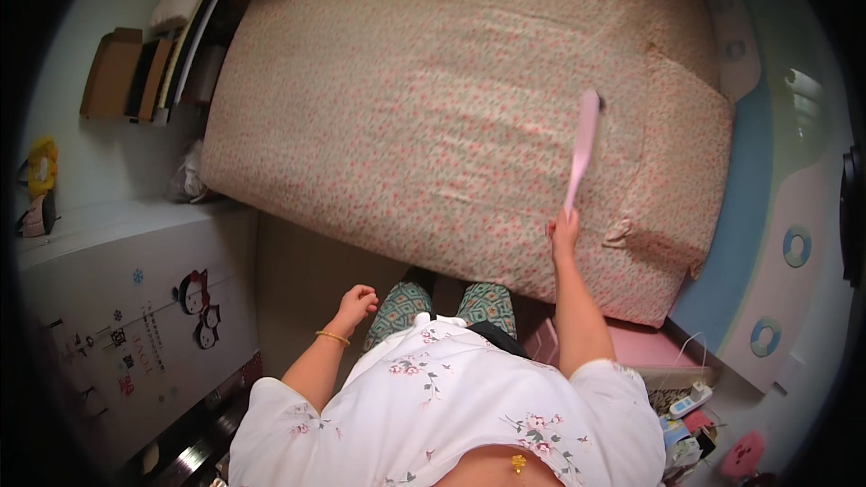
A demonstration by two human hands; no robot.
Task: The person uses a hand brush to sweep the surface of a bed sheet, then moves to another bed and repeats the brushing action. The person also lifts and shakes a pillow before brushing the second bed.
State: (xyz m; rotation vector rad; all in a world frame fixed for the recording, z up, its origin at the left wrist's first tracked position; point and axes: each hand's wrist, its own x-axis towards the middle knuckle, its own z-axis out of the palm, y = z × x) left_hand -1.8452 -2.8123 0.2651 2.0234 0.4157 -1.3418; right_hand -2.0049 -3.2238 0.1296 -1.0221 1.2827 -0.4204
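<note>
My right hand (563,235) is closed around the handle of a pink long-handled bed brush (584,142). Its head points away from me over a floral bed sheet (379,128), with dark bristles just showing at the right side of the tip. The sheet has a few shallow creases near the brush. To the right of the brush lies a pillow (687,142) in matching floral fabric. My left hand (357,308) hangs beside my left thigh, off the bed, its fingers loosely curled and nothing seen in them.
A white cabinet (155,311) with cartoon stickers stands at the left. Cardboard boxes (111,74) and boards lean past the bed's left side. At the lower right are a pink bedside cabinet (653,345) and a white power strip (690,401). A painted wall (717,277) borders the pillow end.
</note>
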